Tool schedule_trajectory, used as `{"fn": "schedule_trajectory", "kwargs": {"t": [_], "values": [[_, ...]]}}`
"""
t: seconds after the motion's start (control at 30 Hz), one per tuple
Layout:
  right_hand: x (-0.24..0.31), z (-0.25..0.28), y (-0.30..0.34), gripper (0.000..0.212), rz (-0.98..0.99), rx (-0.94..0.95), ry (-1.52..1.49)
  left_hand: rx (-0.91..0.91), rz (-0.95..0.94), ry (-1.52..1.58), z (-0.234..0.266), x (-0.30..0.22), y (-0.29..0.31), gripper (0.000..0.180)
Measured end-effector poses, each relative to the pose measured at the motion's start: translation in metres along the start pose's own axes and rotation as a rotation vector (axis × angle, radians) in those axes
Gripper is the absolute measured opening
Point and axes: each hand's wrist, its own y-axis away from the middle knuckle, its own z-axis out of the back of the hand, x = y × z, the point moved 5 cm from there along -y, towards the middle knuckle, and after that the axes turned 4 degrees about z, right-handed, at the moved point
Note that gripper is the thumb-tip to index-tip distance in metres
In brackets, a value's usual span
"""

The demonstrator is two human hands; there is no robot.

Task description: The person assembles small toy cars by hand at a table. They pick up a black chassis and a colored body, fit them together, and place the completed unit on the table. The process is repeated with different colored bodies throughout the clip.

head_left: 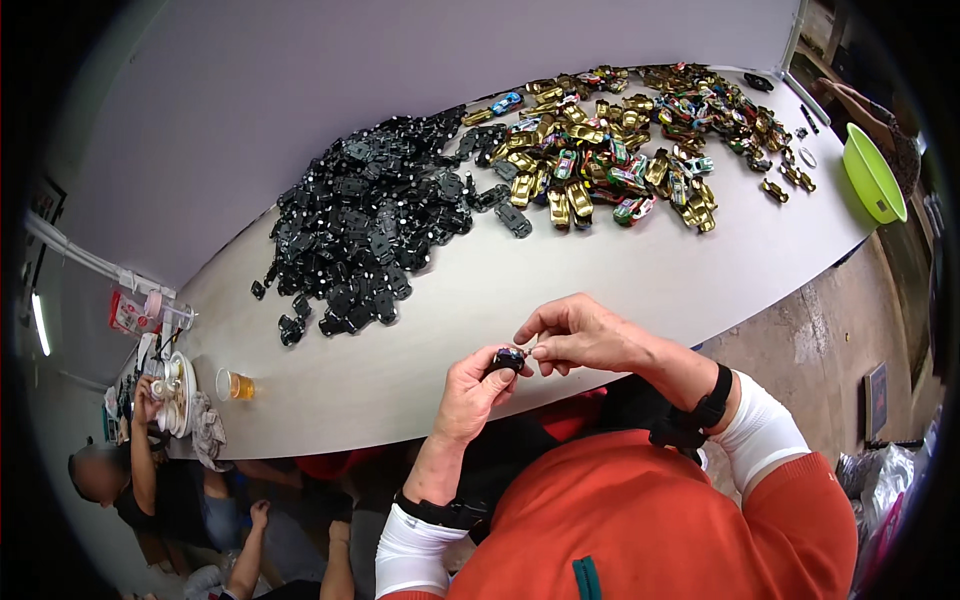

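My left hand [468, 394] grips a small dark toy car [506, 361] between thumb and fingers, just above the table's near edge. Close by on its right, the thumb and forefinger of my right hand [578, 336] are pinched at the car's side; whatever sits between them is too small to make out. Beyond my hands lies a large heap of black toy car bases [365, 215]. To the right of that heap spreads a pile of toy car bodies [585, 135], many gold and others multicoloured.
The white table [480, 275] curves across the view against a wall. At its left end stand a cup of amber drink [236, 385], a tray of cups [186, 400] and a cloth [207, 432], with other people nearby. A green basin [872, 178] is at the right end.
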Motion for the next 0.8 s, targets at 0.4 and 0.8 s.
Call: {"fn": "schedule_trajectory", "kwargs": {"t": [0.4,0.8], "values": [[0.002,-0.010,0.001,0.004,0.128,0.029,0.322,-0.010,0.006,-0.197,-0.008,-0.004,0.006,0.015],[-0.023,-0.001,-0.002,0.009,0.074,-0.007,0.199,-0.041,0.139,0.140,-0.015,0.005,0.010,0.011]]}}
